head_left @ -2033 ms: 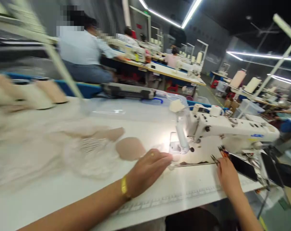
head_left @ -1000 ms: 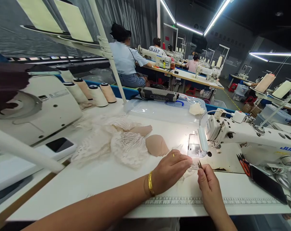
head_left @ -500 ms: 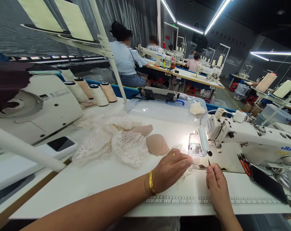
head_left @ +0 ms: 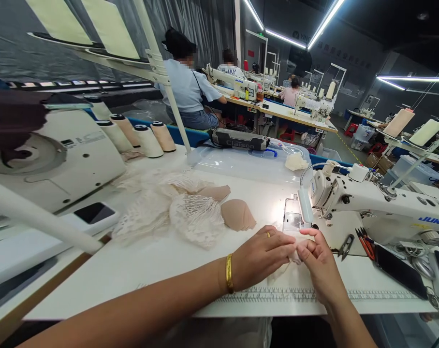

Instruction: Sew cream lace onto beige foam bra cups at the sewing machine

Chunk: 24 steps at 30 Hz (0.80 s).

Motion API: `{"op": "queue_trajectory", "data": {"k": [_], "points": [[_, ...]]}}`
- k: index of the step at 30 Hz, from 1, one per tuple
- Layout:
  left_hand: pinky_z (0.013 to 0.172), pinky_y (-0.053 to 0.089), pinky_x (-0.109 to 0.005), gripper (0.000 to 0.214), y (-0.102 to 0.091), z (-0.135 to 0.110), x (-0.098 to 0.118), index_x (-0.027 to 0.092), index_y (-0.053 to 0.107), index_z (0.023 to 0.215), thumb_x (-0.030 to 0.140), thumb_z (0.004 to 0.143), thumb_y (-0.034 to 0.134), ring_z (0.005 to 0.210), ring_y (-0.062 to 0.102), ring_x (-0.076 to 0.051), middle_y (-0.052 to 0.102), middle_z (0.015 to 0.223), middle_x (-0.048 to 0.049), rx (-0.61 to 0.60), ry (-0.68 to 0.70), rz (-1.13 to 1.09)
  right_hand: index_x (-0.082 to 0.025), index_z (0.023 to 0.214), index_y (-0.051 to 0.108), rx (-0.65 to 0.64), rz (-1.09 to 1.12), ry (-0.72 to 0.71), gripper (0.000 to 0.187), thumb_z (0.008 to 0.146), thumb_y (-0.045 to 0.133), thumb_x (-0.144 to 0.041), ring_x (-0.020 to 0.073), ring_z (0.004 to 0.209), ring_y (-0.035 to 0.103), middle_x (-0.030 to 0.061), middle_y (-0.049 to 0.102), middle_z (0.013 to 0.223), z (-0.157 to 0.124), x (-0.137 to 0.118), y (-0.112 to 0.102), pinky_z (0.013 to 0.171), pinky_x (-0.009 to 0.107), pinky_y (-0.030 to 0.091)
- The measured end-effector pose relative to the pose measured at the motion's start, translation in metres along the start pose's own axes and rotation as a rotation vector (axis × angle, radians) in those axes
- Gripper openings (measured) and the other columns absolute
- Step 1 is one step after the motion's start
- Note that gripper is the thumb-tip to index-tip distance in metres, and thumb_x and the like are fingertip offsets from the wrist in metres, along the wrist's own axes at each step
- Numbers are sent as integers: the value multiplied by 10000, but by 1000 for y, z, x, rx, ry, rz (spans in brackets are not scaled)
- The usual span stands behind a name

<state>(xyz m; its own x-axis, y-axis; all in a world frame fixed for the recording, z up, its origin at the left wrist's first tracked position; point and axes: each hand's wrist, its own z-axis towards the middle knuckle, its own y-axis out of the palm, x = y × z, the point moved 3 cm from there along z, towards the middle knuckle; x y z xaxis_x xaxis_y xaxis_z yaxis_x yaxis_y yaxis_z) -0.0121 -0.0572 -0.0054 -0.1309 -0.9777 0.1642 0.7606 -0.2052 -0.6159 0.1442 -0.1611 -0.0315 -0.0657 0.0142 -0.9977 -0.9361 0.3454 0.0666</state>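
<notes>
My left hand (head_left: pixel 265 253), with a gold ring and bangle, is closed on a pale sheer piece of fabric (head_left: pixel 295 257) at the front of the sewing machine (head_left: pixel 379 193). From the other side my right hand (head_left: pixel 319 263) pinches the same fabric between thumb and finger, its index finger raised. Part of the cloth is hidden behind the fingers. Dark thread snips (head_left: pixel 345 246) lie on the machine bed, right of my right hand. Just beyond my hands is the lit needle plate (head_left: pixel 292 221), under a small lamp (head_left: pixel 305 207).
White lace pieces (head_left: pixel 196 220) and beige cups (head_left: pixel 238 215) lie left of my hands. A printed ruler (head_left: pixel 270 295) runs along the front edge. Orange-handled tools (head_left: pixel 365 243) and a phone (head_left: pixel 399 271) sit at right. Thread cones (head_left: pixel 147 141) stand back left; a co-worker (head_left: pixel 190 92) sits beyond.
The thread snips have left my right hand and now lie on the machine bed. My right hand has moved left to the fabric beside my left hand, which stays nearly in place.
</notes>
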Motion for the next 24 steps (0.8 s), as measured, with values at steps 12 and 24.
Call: {"op": "queue_trajectory", "data": {"k": [12,24], "points": [[942,520,-309,514,28,-42,57,135,717,1030,558,756,816,979,702,-207,729,1084,-131,112,-1513,-1804,-307,1119,664,327,359,-35,402,792,802,-497,139,720,552,-10,602,894,-32,37,28,667,270,491],[693,542,-298,484,16,-23,25,133,721,819,616,797,743,788,692,-218,737,813,-71,397,-1562,-1626,-322,1486,362,169,197,33,803,823,771,-520,218,847,688,49,705,1039,-40,25,32,657,295,551]]}}
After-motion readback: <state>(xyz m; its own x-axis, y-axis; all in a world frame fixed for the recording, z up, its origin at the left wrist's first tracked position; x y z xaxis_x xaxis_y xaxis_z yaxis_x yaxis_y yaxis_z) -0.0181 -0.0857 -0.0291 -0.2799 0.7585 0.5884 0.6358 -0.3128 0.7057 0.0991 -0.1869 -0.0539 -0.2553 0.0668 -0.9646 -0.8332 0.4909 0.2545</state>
